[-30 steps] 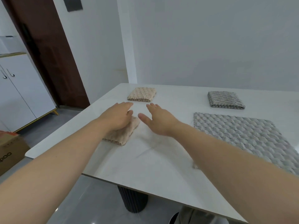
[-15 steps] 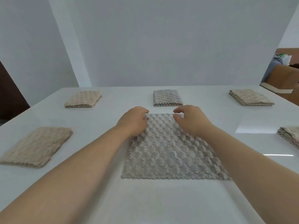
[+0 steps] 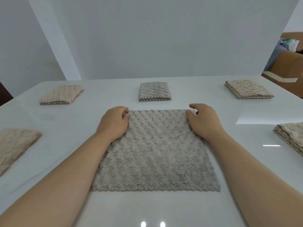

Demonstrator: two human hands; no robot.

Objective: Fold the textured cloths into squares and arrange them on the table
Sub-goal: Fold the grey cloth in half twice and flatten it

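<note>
In the head view, a spread grey cloth (image 3: 154, 151) is seen lying flat and single-layered on the white worktop (image 3: 164, 208), directly in front of the person, its scalloped near edge running parallel to the near side of the worktop. Its far left corner is held by the left hand (image 3: 113, 123), whose fingers (image 3: 125, 114) are curled together and pinched on the fabric. Its far right corner is gripped by the right hand (image 3: 203, 122): the thumb is laid on the cloth's edge and the fingers (image 3: 194, 106) are curled over the corner. Both forearms are stretched along the cloth's two sides.

Just beyond the far edge, apart from it, a folded grey cloth (image 3: 154, 91) is placed. In the same far row, a folded beige cloth (image 3: 61, 94) is set well to the left and another beige square (image 3: 247, 89) well to the right. A further beige cloth (image 3: 14, 145) is laid at the left edge, and a beige stack (image 3: 290, 136) is cut off by the right edge. A cardboard box (image 3: 287, 66) is seen behind the worktop on the right.
</note>
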